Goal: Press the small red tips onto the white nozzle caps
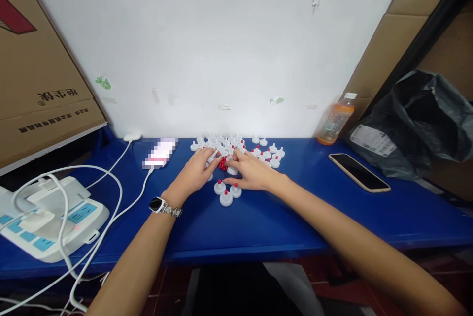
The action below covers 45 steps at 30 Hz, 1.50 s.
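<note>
My left hand [196,171] is closed around a white nozzle cap [212,156], gripped between thumb and fingers. My right hand [253,171] has its thumb stretched apart from its bent fingers, which reach to a small heap of red tips [223,163]. Under those fingers is another white nozzle cap [232,170], partly covered. Just in front of the right thumb stand three white caps with red tips [226,199]. Behind both hands spreads a cluster of white nozzle caps [218,140]; some to the right [275,162] wear red tips.
On the blue table [258,222], a power strip [79,217] with white cables lies left, near a blurred phone [160,152]. To the right are another phone [359,172], an orange drink bottle [336,120] and a dark plastic bag [402,129]. A white board [221,50] rises behind.
</note>
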{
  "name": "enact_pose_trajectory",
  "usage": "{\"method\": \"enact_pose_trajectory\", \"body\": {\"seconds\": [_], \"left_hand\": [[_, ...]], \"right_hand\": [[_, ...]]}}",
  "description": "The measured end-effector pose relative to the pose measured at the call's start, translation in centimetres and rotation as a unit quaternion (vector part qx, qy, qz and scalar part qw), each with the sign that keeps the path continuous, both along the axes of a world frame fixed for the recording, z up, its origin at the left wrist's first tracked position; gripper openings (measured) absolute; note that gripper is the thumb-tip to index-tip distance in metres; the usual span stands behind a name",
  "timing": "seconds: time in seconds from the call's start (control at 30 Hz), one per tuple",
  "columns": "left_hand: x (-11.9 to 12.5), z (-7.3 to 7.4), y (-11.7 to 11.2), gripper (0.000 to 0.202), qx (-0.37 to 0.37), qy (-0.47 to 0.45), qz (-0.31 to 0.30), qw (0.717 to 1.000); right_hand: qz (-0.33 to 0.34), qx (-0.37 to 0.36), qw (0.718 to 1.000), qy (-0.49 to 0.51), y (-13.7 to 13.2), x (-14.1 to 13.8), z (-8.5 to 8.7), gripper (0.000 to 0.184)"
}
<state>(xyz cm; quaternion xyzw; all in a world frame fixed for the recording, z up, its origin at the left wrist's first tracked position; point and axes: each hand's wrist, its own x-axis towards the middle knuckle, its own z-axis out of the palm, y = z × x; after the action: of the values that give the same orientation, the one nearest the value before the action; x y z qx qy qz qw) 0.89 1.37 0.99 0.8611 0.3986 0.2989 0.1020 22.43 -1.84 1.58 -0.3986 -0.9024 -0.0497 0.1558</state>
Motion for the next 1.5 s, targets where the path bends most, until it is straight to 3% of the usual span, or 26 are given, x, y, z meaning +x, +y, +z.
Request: {"method": "enact_pose_trajectory", "body": {"seconds": [0.27, 0.47, 0.6, 0.73, 0.93, 1.27, 1.5], "left_hand": [[-0.1, -0.1, 0.0, 0.035, 0.008, -0.002, 0.000, 1.000], [-0.3, -0.3, 0.2, 0.033, 0.011, -0.011, 0.006, 1.000], [-0.4, -0.4, 0.3, 0.033, 0.010, -0.006, 0.014, 1.000], [-0.4, -0.4, 0.3, 0.032, 0.008, 0.001, 0.008, 1.000], [-0.1, -0.4, 0.3, 0.030, 0.007, 0.005, -0.004, 1.000], [0.1, -0.5, 0.1, 0.032, -0.012, 0.008, 0.004, 1.000], [0.1, -0.4, 0.2, 0.032, -0.013, 0.010, 0.007, 1.000]], "right_hand": [[-0.005, -0.011, 1.000, 0.022, -0.7, 0.7, 0.6, 0.041], [-0.102, -0.012, 0.990, 0.100, 3.4, 0.6, 1.2, 0.027], [-0.073, -0.047, 0.996, 0.020, 5.2, -0.4, 1.8, 0.014], [-0.044, -0.045, 0.997, -0.034, 4.9, -0.8, 1.3, 0.012], [-0.047, -0.032, 0.998, -0.036, 4.4, -0.4, 0.0, 0.014], [-0.045, -0.032, 0.998, -0.015, 3.5, -0.8, 0.0, 0.022], [-0.032, -0.016, 0.999, -0.014, 3.5, -1.2, -0.5, 0.017]]}}
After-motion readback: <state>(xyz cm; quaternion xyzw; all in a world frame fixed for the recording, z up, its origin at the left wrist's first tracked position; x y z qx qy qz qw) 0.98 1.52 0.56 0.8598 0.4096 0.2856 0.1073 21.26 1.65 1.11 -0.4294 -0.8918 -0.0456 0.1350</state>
